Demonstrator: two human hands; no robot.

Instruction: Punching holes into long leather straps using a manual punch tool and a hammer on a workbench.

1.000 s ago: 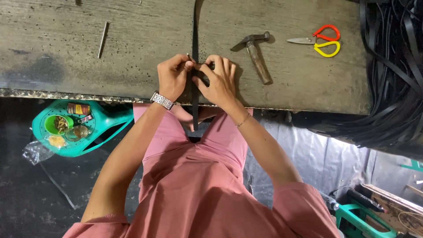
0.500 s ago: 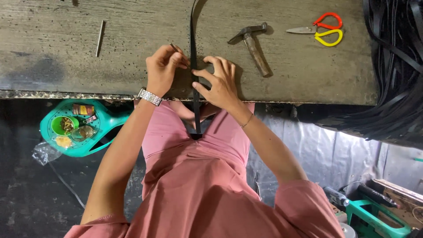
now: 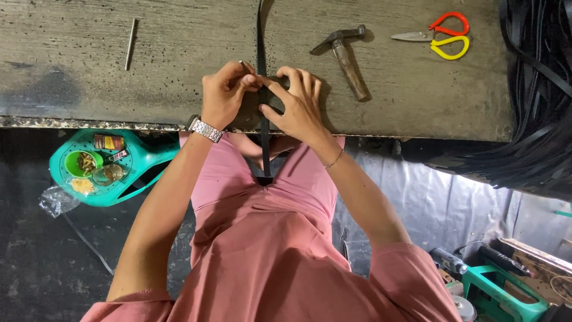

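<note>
A long black strap (image 3: 260,36) runs down the middle of the worn wooden bench (image 3: 179,53) and hangs over its front edge into my lap. My left hand (image 3: 223,95), with a metal watch on the wrist, pinches a thin metal pin against the strap's left side. My right hand (image 3: 298,104) presses its fingers on the strap from the right, thumb and forefinger touching it. Both hands meet at the strap, near the bench's front edge.
A hammer (image 3: 345,56) with a wooden handle lies just right of my hands. Red-and-yellow scissors (image 3: 444,37) lie further right. A metal rod (image 3: 130,43) rests at the left. Several black straps (image 3: 536,89) pile at the right edge. A teal stool (image 3: 104,167) with small items stands below left.
My left hand drew a little away from the strap with the pin, then came back against it. My right hand kept pressing the strap.
</note>
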